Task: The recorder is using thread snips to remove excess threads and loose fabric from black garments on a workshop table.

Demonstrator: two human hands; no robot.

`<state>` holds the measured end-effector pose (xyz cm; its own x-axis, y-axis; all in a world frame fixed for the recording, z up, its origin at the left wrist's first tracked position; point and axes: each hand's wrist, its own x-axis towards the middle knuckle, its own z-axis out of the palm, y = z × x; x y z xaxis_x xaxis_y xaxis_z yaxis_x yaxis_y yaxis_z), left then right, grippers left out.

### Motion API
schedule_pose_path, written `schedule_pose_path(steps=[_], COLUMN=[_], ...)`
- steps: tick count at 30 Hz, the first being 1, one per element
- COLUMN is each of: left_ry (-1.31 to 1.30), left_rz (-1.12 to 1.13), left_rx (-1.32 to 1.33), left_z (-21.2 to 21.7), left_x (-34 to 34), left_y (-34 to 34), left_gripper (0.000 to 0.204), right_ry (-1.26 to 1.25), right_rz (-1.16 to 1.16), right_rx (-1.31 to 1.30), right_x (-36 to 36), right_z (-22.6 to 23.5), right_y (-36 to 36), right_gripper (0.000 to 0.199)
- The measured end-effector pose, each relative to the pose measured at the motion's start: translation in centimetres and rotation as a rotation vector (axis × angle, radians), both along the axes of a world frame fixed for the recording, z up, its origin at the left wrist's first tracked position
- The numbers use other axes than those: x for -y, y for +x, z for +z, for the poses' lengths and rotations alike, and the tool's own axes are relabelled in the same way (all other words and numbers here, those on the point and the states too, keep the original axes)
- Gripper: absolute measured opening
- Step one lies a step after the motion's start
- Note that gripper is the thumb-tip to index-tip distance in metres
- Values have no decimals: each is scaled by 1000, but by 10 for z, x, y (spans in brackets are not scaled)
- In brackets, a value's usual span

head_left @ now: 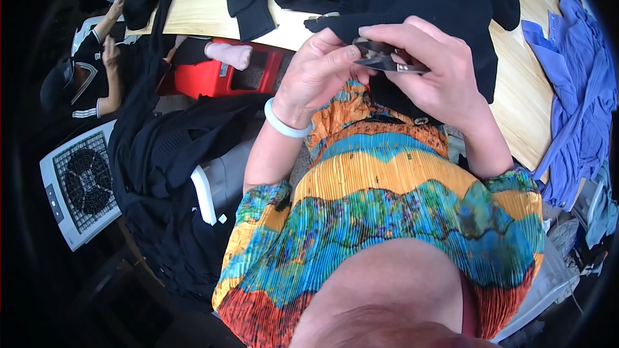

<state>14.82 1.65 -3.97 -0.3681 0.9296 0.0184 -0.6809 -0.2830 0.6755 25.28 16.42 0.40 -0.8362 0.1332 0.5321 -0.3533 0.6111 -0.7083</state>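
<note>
1. Right grip: fingers are closed around the snips, a small dark metal tool held in front of the wearer's torso.
2. Left grip: thumb and fingers are bent inward at the snips' blade end; whether they pinch anything cannot be told. A pale bracelet encircles the wrist.
3. Black garment: lies on the wooden worktop, beyond the snips.
4. Violet garment: hangs at the worktop's right edge.

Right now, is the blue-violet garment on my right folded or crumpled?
Crumpled: the blue-violet garment lies bunched along the wooden table's right edge, gathered in uneven creases.
</note>
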Motion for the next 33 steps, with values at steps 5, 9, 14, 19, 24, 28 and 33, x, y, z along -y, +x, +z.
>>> schedule_pose_path(steps=[5, 9, 14, 19, 24, 28, 33], left_ry=[18, 203, 160, 82, 107, 134, 140], left_rz=[63, -55, -57, 6, 105, 119, 117], left_rx=[57, 213, 262, 185, -5, -134, -149], left_z=[3, -5, -3, -1, 0, 1, 0], left_x=[3, 4, 2, 1, 2, 1, -2], left_y=[-4, -9, -6, -3, -1, -2, -4], left_gripper=[29, 34, 34, 34, 35, 38, 38], right_ry=[-96, -380, -119, -180, -191, -142, -98], right_rz=[-185, -347, -127, -66, -33, -63, -63], right_rx=[-142, -53, -36, -8, 100, 81, 55], right_x=[-18, -43, -33, -10, -1, 1, 2], right_z=[3, -6, 2, 3, 5, 1, -1], right_y=[-16, -4, -4, -2, 11, 13, 12], right_gripper=[12, 8, 15, 39, 27, 25, 26])
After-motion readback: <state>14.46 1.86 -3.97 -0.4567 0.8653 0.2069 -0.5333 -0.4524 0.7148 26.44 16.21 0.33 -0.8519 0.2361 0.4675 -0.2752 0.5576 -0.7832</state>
